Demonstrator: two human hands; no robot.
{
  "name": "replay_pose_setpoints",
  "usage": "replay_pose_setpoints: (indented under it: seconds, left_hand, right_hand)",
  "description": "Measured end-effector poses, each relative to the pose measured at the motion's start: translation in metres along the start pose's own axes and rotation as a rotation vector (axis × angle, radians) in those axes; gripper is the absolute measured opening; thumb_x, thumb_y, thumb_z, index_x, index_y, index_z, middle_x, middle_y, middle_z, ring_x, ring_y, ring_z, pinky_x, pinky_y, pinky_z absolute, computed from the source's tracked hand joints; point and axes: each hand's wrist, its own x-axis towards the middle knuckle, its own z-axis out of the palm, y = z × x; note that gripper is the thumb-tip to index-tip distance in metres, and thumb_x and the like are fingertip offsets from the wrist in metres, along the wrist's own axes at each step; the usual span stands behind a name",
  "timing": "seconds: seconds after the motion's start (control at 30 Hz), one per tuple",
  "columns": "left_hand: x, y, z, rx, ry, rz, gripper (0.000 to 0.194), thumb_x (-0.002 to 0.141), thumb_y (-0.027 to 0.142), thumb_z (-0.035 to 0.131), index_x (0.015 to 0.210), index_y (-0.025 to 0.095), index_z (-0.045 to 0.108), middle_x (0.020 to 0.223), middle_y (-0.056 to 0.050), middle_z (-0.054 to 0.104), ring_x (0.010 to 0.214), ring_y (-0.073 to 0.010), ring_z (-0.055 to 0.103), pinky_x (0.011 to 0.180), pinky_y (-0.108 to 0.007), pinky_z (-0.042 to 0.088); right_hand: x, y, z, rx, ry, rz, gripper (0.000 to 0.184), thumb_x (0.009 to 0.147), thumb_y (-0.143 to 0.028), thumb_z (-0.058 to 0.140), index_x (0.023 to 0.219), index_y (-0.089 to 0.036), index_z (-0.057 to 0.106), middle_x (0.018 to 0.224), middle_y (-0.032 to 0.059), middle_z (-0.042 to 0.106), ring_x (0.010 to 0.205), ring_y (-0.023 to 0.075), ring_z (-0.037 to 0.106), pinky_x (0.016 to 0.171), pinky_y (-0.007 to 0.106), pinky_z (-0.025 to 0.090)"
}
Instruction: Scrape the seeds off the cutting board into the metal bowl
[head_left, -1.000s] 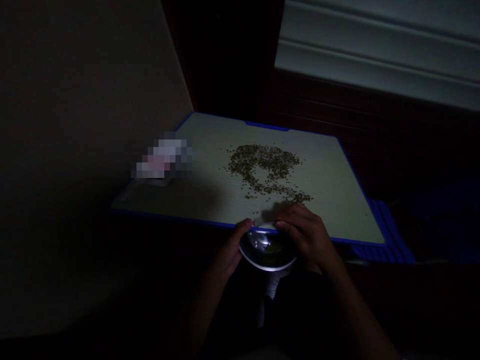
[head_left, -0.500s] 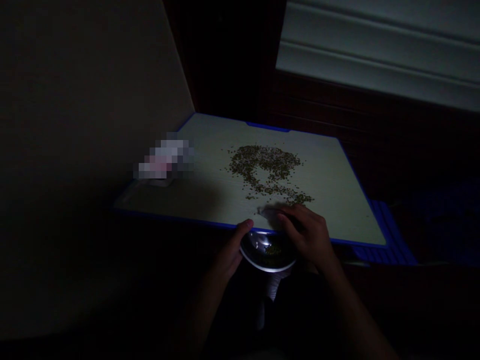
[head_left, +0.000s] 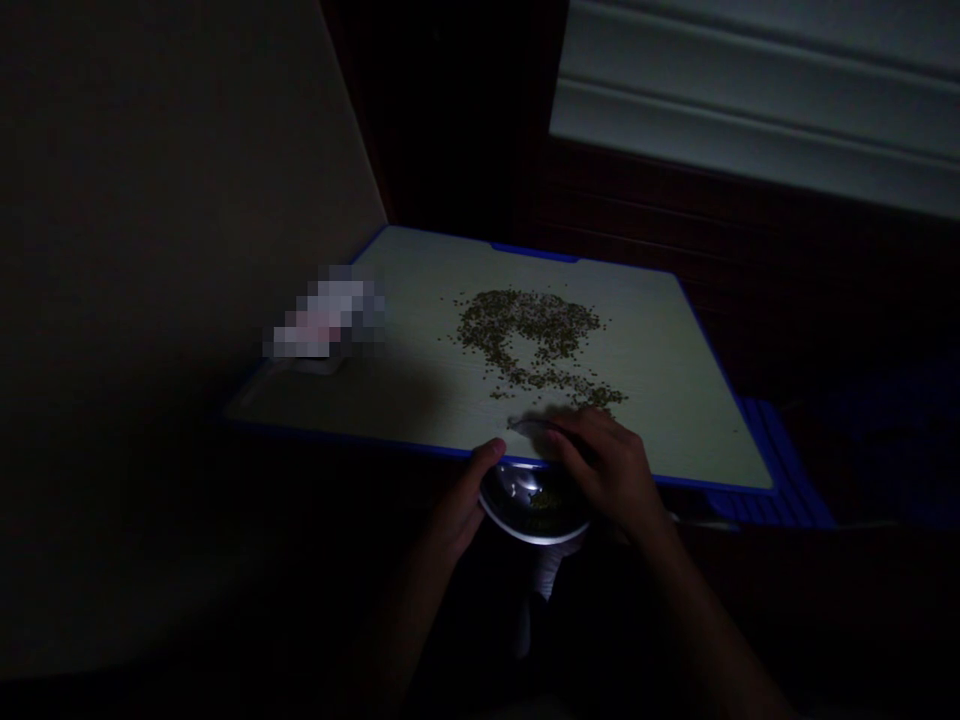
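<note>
Backdrop: very dark, with a plain grey-brown wall [head_left: 187,200] filling the left and a pale, horizontally ribbed panel [head_left: 750,90] across the upper right.
Surface: broad cream rectangular worktop [head_left: 660,400] edged in blue, placed as it was a second ago; shadow dulls its near left part.
Right corner: a blue slatted object [head_left: 795,490] shows beyond and below the worktop; its kind is too dark to tell.
Left end: a pale boxy object [head_left: 322,366] stands on the worktop, its upper part masked by white and pink pixels.
Near edge: round, shiny metal bowl [head_left: 529,538] held just below the blue edging, unchanged in position.
Left grip: left hand [head_left: 466,497] curled around the bowl's left side, thumb uppermost, same pose as before.
Right grip: right hand [head_left: 607,465] above the near edge, fingers pinching a slim spoon-like utensil [head_left: 532,423]. A second ago the utensil was at the edge over the bowl; now it points left over the cream surface. Contact there cannot be told.
Scatter: tiny brownish-green seeds [head_left: 540,320] ring a bare patch mid-worktop, their layout much as earlier; a small heap of them lies in the bowl.
</note>
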Motion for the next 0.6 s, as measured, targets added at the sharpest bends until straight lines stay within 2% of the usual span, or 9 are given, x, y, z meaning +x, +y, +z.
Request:
replay_pose_setpoints:
  seconds: [0.17, 0.33, 0.43, 0.6]
  left_hand:
    - [0.001, -0.0005, -0.003, 0.004, -0.026, -0.001, 0.051, 0.077, 0.037, 0.089, 0.121, 0.015, 0.075, 0.128, -0.014, 0.077, 0.131, -0.0342, 0.066, 0.115, -0.047, 0.049]
    - [0.002, -0.0019, -0.0057, 0.031, 0.012, -0.038, 0.048, 0.075, 0.04, 0.09, 0.115, 0.015, 0.077, 0.123, -0.014, 0.079, 0.13, -0.0361, 0.066, 0.114, -0.048, 0.049]
    - [0.0019, -0.0019, -0.0044, 0.015, 0.011, -0.002, 0.054, 0.073, 0.038, 0.092, 0.12, 0.017, 0.076, 0.122, -0.013, 0.08, 0.129, -0.0357, 0.067, 0.115, -0.049, 0.049]
    - [0.0004, -0.0001, -0.0016, -0.007, -0.008, 0.001, 0.058, 0.075, 0.034, 0.09, 0.127, 0.017, 0.073, 0.132, -0.013, 0.076, 0.133, -0.0326, 0.065, 0.116, -0.046, 0.048]
  right_hand:
    - [0.0035, -0.0004, 0.0009, -0.029, 0.033, 0.019, 0.018, 0.103, -0.027, 0.061, 0.113, -0.023, 0.076, 0.1, 0.0075, 0.08, 0.091, 0.0218, 0.073, 0.083, 0.037, 0.06]
    - [0.0036, 0.0036, 0.0012, -0.044, 0.071, 0.042, 0.018, 0.102, -0.029, 0.061, 0.112, -0.024, 0.076, 0.102, 0.0075, 0.081, 0.092, 0.0226, 0.075, 0.085, 0.039, 0.06]
    - [0.0031, 0.0059, 0.0015, -0.053, 0.111, 0.064, 0.019, 0.101, -0.03, 0.062, 0.11, -0.024, 0.077, 0.099, 0.0072, 0.081, 0.088, 0.0227, 0.075, 0.082, 0.039, 0.061]
    - [0.0046, 0.0071, 0.0034, -0.065, 0.103, 0.068, 0.019, 0.102, -0.029, 0.06, 0.111, -0.024, 0.077, 0.101, 0.0075, 0.08, 0.091, 0.0226, 0.074, 0.084, 0.038, 0.06]
